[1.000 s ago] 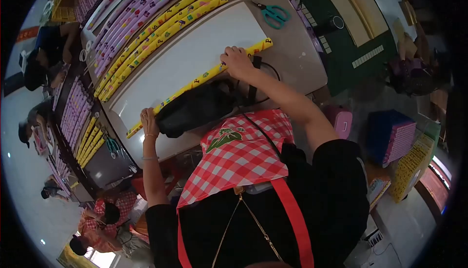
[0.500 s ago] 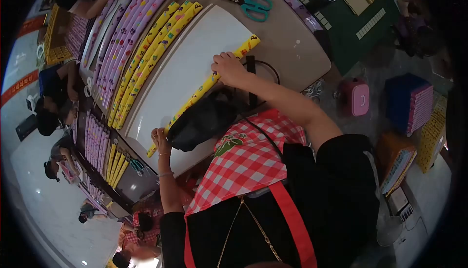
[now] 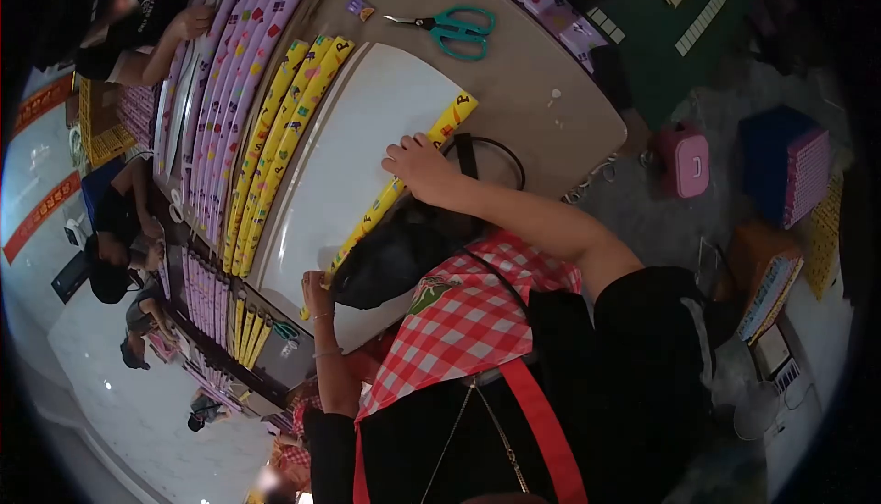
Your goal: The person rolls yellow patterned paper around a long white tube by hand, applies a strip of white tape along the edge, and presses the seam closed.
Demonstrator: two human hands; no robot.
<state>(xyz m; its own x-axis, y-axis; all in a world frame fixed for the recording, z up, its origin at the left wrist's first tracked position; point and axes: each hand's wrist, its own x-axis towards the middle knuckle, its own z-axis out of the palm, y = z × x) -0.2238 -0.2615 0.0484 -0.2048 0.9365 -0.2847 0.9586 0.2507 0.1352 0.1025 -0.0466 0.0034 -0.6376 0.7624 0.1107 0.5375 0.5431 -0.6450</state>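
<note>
A long yellow patterned roll (image 3: 372, 212) lies slanting across the white board (image 3: 367, 105). My right hand (image 3: 418, 166) is wrapped over its upper part, with fingers bent around it. Near the lower end, my left hand (image 3: 317, 291) pinches the same roll. A black object (image 3: 390, 261), whose nature I cannot make out, lies between my hands and the red checked apron (image 3: 477, 311). Several finished-looking yellow rolls (image 3: 289, 146) lie side by side left of the board.
Purple patterned rolls (image 3: 240, 91) lie further left, where another person's hand (image 3: 191, 22) touches them. Teal-handled scissors (image 3: 459, 32) and a small purple packet (image 3: 360, 8) lie beyond the board. A pink case (image 3: 690, 165) stands at the right.
The head view has shifted, so the table's contents appear displaced. Both my hands remain on the yellow roll. The co-worker at the upper left shows more of the head and torso.
</note>
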